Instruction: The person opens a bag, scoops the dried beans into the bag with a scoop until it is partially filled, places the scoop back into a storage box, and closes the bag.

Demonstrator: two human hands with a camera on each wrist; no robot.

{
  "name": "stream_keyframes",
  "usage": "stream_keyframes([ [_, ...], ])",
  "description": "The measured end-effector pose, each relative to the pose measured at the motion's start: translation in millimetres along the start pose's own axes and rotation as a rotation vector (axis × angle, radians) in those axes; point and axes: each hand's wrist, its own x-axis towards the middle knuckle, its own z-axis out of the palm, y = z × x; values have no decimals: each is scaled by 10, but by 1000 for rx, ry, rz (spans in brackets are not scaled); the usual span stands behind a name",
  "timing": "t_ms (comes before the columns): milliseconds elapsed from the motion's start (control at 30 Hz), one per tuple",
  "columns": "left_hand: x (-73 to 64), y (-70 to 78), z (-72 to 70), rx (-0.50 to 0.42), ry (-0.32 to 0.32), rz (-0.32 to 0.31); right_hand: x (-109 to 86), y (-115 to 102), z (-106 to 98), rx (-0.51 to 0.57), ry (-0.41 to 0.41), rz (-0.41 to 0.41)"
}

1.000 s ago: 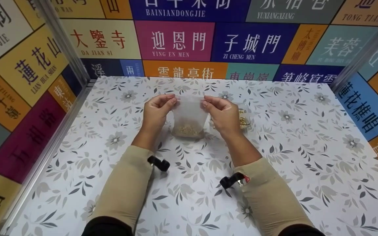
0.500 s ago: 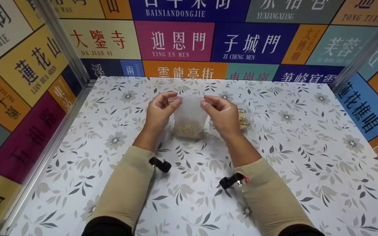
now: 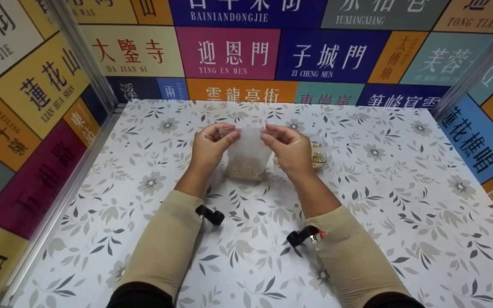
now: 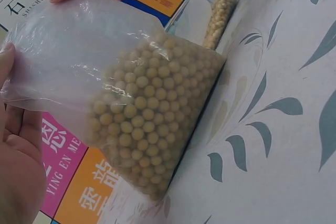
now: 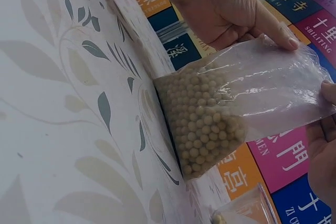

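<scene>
A clear plastic bag point(image 3: 250, 147) stands upright on the table, with round pale yellow beans point(image 4: 147, 108), like soybeans, filling its lower part. My left hand point(image 3: 209, 145) pinches the left side of the bag's top edge between thumb and fingers. On the opposite top corner, my right hand point(image 3: 293, 149) pinches the plastic in the same way. Both wrist views show the bag's bottom resting on the table. Whether its mouth is sealed I cannot tell.
Behind my right hand sits a clear container point(image 3: 324, 149) with more yellowish pieces in it, partly hidden by that hand. The table point(image 3: 246, 256) has a leaf-and-flower cover. Walls with colourful sign panels point(image 3: 227, 53) enclose its back and sides.
My left hand has shifted a little to the right along the bag's top edge, closer to my right hand. The right hand and the bag's base stay nearly where they were.
</scene>
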Motion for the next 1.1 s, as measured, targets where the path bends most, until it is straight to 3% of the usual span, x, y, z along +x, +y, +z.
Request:
stream_keyframes([
  [733, -30, 74, 34, 12, -20, 16, -26, -14, 10, -35, 11, -44],
  [933, -54, 103, 57, 39, -66, -23, -33, -27, 11, -55, -11, -19],
  [1100, -70, 124, 82, 96, -112, -14, -47, -38, 41, -66, -66, -6],
])
